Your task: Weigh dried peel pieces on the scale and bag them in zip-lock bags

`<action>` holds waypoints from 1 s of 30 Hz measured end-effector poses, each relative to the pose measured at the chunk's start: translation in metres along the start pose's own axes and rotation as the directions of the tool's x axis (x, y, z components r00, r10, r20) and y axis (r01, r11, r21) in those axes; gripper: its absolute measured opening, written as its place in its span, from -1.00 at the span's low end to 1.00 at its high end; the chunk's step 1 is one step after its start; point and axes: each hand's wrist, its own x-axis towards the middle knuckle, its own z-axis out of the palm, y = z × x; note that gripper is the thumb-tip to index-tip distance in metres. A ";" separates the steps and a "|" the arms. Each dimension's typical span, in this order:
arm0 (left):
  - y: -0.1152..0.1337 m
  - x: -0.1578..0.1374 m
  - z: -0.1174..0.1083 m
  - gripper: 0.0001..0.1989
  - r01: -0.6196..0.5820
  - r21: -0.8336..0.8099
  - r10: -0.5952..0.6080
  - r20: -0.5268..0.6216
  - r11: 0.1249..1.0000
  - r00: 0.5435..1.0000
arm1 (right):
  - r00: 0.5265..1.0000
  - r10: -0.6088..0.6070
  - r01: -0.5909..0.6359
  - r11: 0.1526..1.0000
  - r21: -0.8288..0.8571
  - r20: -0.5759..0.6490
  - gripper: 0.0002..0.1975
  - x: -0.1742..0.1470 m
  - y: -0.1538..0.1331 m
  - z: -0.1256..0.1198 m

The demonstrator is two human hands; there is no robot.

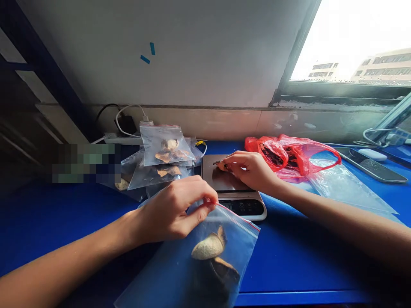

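Note:
My left hand pinches the top edge of a clear zip bag with a red seal line. Inside the bag lie pieces of dried peel, pale on one face and brown on the other. Over the metal plate of a kitchen scale, my right hand holds a small piece of dried peel between its fingertips. The hanging bag and my left hand cover part of the scale's display.
Several filled zip bags are piled left of the scale. A red plastic bag with dark contents lies at right, beside flat clear bags and a phone. A power strip with cables runs along the wall.

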 end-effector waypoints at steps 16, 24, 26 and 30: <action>-0.006 -0.001 -0.005 -0.88 -0.058 0.015 0.059 -0.046 0.998 0.997 | 0.979 -0.130 0.116 0.989 -0.095 -0.158 -0.74 -0.030 -0.064 -0.034; 0.002 -0.001 -0.004 -0.85 -0.110 0.041 0.113 -0.069 0.993 0.991 | 0.949 -0.314 0.315 0.935 -0.167 0.030 -0.66 -0.045 -0.077 -0.026; 0.002 -0.002 -0.004 -0.87 -0.074 0.041 0.076 -0.066 0.996 0.995 | 0.948 -0.318 0.319 0.933 -0.167 0.030 -0.66 -0.045 -0.077 -0.026; 0.002 -0.003 -0.005 -0.88 0.011 0.049 -0.008 -0.060 0.999 0.998 | 0.939 -0.344 0.343 0.928 -0.145 0.017 -0.69 -0.044 -0.076 -0.028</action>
